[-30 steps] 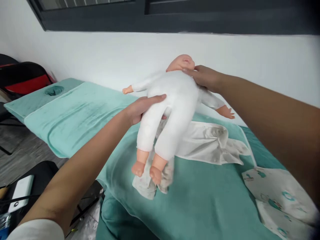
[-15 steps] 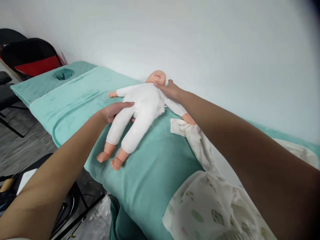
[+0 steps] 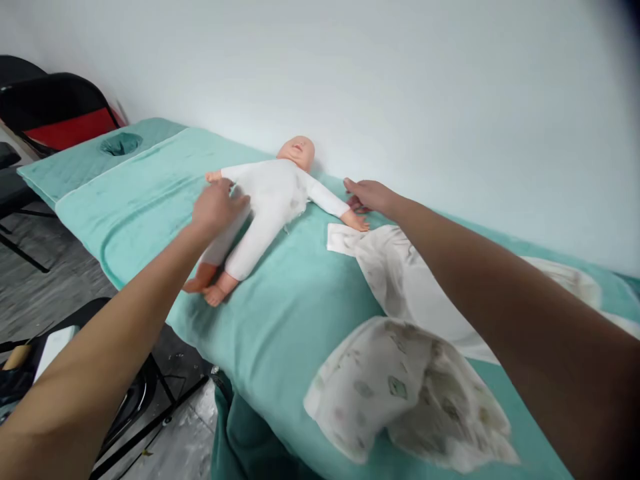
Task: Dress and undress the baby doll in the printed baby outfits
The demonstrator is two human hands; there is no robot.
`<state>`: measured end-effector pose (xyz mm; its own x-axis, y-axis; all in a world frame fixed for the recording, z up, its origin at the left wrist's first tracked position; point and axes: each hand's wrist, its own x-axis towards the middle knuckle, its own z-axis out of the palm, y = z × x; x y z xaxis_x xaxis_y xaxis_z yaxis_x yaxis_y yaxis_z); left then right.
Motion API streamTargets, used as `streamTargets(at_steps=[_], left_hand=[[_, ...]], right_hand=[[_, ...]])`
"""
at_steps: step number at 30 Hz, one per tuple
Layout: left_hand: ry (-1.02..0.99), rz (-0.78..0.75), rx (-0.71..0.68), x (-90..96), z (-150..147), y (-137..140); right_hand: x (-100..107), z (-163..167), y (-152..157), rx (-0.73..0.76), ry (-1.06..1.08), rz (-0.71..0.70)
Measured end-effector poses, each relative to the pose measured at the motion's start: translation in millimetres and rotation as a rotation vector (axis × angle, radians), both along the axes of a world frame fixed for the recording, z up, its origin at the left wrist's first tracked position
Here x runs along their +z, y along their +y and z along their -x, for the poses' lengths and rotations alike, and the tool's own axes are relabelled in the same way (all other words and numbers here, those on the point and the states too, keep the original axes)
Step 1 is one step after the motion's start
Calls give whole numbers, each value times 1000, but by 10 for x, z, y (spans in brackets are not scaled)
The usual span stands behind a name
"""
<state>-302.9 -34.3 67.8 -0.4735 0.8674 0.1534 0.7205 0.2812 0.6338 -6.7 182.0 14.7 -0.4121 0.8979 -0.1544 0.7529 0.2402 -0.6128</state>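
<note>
A baby doll (image 3: 273, 190) with a white cloth body lies on its back on the green-covered massage table (image 3: 280, 320), head towards the wall and feet towards me. My left hand (image 3: 217, 205) is over the doll's hip and upper leg on the left, thumb and fingers apart; whether it touches the cloth I cannot tell. Just above the doll's outstretched hand (image 3: 356, 220) is my right hand (image 3: 371, 196), its fingers loosely bent and apart, holding nothing. Beside that doll hand lies crumpled white baby clothing (image 3: 395, 263).
A leaf-printed white cloth (image 3: 367, 387) lies bunched at the table's near side. The table's face hole (image 3: 121, 143) is at the far left. Black folding chairs (image 3: 65, 107) stand beyond, and another chair (image 3: 143, 393) holds a white object (image 3: 55, 347). A white wall (image 3: 380, 87) runs behind.
My right hand has left the doll's shoulder and moved right and down. The left hand has come out from between the legs and risen. The doll now lies lower, its legs shifted.
</note>
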Motion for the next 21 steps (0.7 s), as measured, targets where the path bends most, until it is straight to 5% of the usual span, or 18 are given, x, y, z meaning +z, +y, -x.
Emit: streamTargets(at_steps=[3, 8, 11, 13, 17, 21], left_hand=[[142, -117, -224, 43, -714, -361], [-75, 292, -885, -244, -2015, -925], [-1, 277, -906, -369, -2481, -1035], [69, 127, -886, -329, -2664, -1033], [376, -284, -723, -27, -2916, -958], [571, -336, -695, 317, -3183, -924]], right_hand=[[50, -771, -204, -30, -258, -25], [281, -1704, -689, 134, -570, -120], [502, -1887, -1060, 200, -529, -220], [680, -1911, -1340, 257, -411, -300], [1088, -1957, -1943, 467, -131, -317], [1498, -2188, -2477, 484, -13, -351]])
